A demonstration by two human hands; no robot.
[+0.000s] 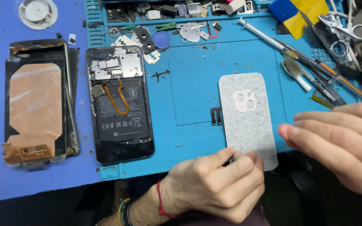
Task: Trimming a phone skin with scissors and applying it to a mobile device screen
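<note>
- left hand (214, 184): fingers pinching the near edge of a grey back-cover sheet (247, 115) on the blue mat (189, 83);
- right hand (340, 142): fingers straight, pressed together, empty, beside the sheet

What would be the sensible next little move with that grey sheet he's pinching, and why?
Probably bring the right hand in to grip the sheet's right edge. Only the left hand holds it, pinching the bottom corner, while the right hovers open beside it; the sheet looks thin and would likely flop.

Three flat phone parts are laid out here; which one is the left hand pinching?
The pale speckled back cover with the camera cutout, held at its bottom edge by the left hand; the opened phone and copper-backed screen lie untouched.
</note>
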